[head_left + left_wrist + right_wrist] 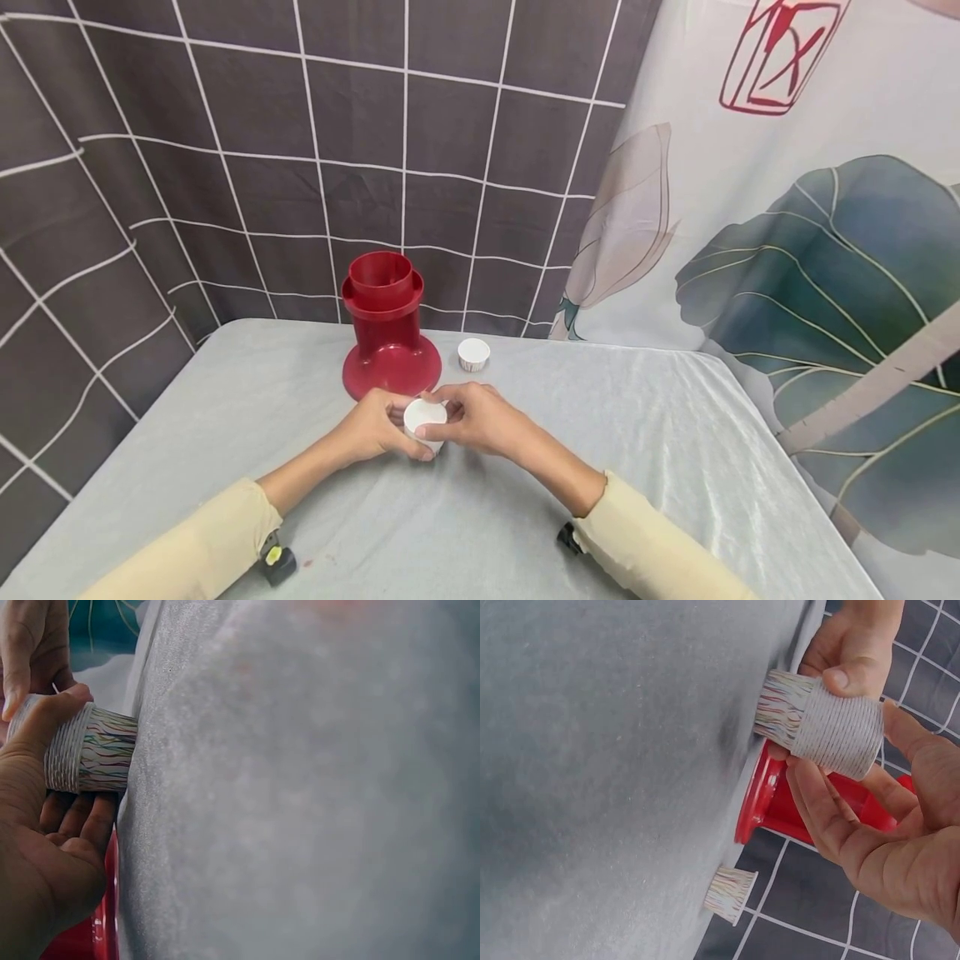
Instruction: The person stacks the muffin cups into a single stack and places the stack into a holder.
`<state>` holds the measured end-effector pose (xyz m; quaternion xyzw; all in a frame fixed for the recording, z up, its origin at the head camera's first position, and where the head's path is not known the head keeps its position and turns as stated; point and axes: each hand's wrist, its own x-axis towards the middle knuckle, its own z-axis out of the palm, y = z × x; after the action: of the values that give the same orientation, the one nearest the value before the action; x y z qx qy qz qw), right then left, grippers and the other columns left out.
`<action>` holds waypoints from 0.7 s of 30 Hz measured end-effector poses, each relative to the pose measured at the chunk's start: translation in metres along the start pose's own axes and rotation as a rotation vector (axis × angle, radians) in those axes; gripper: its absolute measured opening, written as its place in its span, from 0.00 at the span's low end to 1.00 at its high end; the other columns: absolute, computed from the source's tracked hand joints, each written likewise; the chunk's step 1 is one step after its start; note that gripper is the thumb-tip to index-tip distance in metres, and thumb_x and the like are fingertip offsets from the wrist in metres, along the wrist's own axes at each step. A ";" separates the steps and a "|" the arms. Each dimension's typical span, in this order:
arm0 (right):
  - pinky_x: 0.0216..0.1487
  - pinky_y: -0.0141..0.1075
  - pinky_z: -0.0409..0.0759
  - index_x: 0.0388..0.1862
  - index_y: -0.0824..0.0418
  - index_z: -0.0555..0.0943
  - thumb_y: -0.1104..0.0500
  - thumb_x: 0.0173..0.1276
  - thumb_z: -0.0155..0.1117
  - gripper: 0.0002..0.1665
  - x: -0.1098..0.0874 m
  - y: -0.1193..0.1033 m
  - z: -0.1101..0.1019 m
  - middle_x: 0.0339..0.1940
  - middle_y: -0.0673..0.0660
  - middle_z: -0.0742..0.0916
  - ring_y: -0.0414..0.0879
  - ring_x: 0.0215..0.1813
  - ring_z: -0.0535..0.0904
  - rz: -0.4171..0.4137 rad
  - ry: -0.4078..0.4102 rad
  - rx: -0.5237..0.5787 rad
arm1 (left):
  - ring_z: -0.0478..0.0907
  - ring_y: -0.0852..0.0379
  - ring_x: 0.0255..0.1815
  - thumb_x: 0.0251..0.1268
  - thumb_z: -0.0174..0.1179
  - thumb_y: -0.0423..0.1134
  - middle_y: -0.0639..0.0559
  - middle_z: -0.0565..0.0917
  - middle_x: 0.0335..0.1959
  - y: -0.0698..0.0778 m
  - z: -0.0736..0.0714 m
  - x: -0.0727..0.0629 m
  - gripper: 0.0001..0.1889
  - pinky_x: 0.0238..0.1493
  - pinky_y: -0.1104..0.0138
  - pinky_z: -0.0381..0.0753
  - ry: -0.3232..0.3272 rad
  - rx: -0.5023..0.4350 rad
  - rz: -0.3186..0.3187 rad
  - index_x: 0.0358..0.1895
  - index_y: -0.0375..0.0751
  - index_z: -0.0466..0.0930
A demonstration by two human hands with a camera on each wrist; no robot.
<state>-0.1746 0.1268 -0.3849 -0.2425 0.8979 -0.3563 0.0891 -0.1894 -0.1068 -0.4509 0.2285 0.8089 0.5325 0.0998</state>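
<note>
A stack of nested white paper cups point(424, 414) with thin coloured streaks on the sides stands upright on the table, held between both hands. My left hand point(375, 427) grips it from the left, thumb on the near side and fingers behind, as the left wrist view shows the stack point(97, 754) from the side. My right hand point(480, 417) holds the upper part from the right, thumb and fingertips at the rim. In the right wrist view many rims of the stack point(840, 731) lie close together, and the lowest cup's streaked wall shows.
Just behind the hands stands a red plastic holder point(392, 367) with a wide round base and an upright tube. A single paper cup point(473, 354) sits to its right. Grey cloth covers the table point(600, 417); a dark gridded curtain point(352, 108) hangs behind.
</note>
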 end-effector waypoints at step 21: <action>0.44 0.31 0.85 0.63 0.55 0.93 0.50 0.68 0.87 0.27 0.003 0.000 -0.005 0.41 0.49 0.93 0.40 0.43 0.88 -0.009 -0.011 0.008 | 0.93 0.58 0.41 0.50 0.91 0.40 0.49 0.98 0.40 0.000 0.000 0.000 0.26 0.44 0.68 0.90 -0.004 -0.010 -0.004 0.55 0.39 0.96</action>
<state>-0.1785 0.1281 -0.3814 -0.2481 0.8949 -0.3589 0.0934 -0.1895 -0.1071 -0.4509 0.2276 0.8064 0.5359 0.1035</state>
